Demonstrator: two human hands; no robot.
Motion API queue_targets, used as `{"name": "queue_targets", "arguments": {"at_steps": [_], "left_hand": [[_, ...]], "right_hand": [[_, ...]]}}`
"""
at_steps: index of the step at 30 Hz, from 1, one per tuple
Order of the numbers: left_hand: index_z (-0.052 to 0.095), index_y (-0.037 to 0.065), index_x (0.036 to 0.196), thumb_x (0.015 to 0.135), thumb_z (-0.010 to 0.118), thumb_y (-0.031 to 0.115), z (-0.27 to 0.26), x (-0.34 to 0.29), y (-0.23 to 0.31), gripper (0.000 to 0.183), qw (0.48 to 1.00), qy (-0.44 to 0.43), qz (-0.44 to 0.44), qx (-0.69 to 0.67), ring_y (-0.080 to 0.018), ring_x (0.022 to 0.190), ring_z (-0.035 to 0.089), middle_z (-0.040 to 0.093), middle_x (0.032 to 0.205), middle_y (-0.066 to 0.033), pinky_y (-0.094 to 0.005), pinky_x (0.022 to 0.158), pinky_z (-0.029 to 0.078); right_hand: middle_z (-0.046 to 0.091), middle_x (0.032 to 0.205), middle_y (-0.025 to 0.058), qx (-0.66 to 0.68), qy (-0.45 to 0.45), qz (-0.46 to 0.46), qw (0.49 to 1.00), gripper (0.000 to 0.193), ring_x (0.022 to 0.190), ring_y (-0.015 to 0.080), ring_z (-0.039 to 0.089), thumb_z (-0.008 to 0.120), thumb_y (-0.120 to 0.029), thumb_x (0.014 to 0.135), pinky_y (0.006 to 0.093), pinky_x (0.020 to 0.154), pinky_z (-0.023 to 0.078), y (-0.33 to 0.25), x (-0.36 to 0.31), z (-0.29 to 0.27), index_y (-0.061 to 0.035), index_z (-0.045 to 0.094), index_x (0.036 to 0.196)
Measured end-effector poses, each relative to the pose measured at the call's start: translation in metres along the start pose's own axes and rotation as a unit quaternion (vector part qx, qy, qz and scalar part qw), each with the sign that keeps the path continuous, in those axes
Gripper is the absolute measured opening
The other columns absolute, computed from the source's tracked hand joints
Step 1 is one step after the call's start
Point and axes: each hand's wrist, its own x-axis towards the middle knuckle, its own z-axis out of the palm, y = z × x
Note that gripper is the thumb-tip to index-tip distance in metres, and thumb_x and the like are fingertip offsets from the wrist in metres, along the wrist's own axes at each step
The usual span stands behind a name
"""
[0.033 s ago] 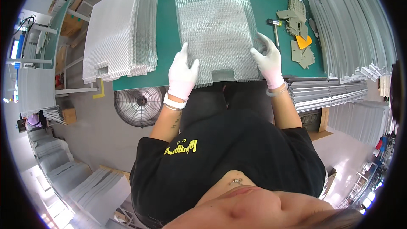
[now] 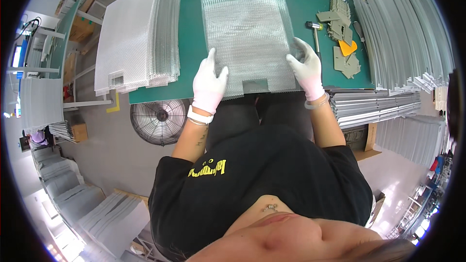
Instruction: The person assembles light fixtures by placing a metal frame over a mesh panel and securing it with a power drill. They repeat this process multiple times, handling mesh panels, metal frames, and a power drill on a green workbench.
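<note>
We wear thin white gloves on both hands, the left hand (image 2: 208,87) left of centre in the frame and the right hand (image 2: 307,69) right of centre. At the left wrist sits a white band with a slim bracelet below it, and the right wrist carries a pale bracelet. Our short-sleeved shirt is black, with a small yellow print on the chest at lower centre.

Two gloved hands, left (image 2: 208,85) and right (image 2: 307,70), at centre frame. One mesh sheet (image 2: 247,39) under them, upper centre. One mesh stack (image 2: 138,36), upper left. One fan (image 2: 159,121) at left of centre. One mallet (image 2: 314,31) and one orange scraper (image 2: 347,47), upper right. Grey cardboard pieces (image 2: 342,24) there: several, too overlapped to count.
</note>
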Motion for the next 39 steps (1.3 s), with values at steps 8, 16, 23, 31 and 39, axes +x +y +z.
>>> {"name": "queue_targets", "arguments": {"at_steps": [8,16,23,31,39], "left_hand": [[0.046,0.004,0.143,0.087,0.070,0.023,0.020,0.005,-0.018,0.064,0.997,-0.049,-0.023,0.052,-0.0353,0.103,0.062,0.059,0.117,-0.0164,-0.0406,0.087,0.053],[0.047,0.003,0.143,0.086,0.071,0.022,0.023,0.001,-0.019,0.065,0.998,-0.042,-0.029,0.047,-0.0346,0.107,0.061,0.058,0.120,-0.0167,-0.0408,0.088,0.053],[0.049,0.000,0.141,0.085,0.071,0.021,0.021,-0.001,-0.018,0.063,0.999,-0.030,-0.021,0.030,-0.0352,0.107,0.061,0.059,0.119,-0.0179,-0.0402,0.090,0.053],[0.048,0.006,0.144,0.083,0.073,0.023,0.010,0.008,-0.002,0.068,0.985,-0.097,-0.119,0.082,-0.0376,0.115,0.057,0.051,0.136,-0.0186,-0.0452,0.098,0.048],[0.045,0.011,0.147,0.089,0.058,0.039,0.008,0.021,-0.029,0.067,0.953,-0.163,0.074,0.242,-0.0427,0.144,0.030,0.033,0.156,-0.0215,-0.0647,0.117,0.016]], "right_hand": [[0.065,0.096,0.0069,-0.146,-0.005,-0.089,0.985,0.049,0.070,0.0130,0.053,0.072,-0.007,0.080,0.0265,0.069,0.049,0.020,0.007,0.010,-0.0010,0.063,0.128],[0.062,0.122,0.0177,-0.195,-0.025,-0.117,0.974,0.043,0.119,0.0350,0.057,0.071,-0.011,0.082,0.0399,0.103,0.046,0.024,0.006,0.011,-0.0028,0.062,0.123],[0.058,0.127,0.0182,-0.235,-0.032,-0.136,0.962,0.041,0.120,0.0353,0.056,0.070,-0.013,0.083,0.0401,0.103,0.046,0.022,0.008,0.010,-0.0022,0.063,0.122],[0.057,0.128,0.0188,-0.283,-0.051,-0.121,0.950,0.036,0.118,0.0355,0.056,0.071,-0.015,0.083,0.0407,0.101,0.047,0.017,0.011,0.010,-0.0039,0.067,0.117],[0.071,0.100,0.0211,-0.308,0.054,-0.155,0.937,0.029,0.099,0.0402,0.066,0.063,-0.027,0.088,0.0434,0.093,0.051,0.018,0.162,-0.068,-0.0052,0.073,0.103]]}}
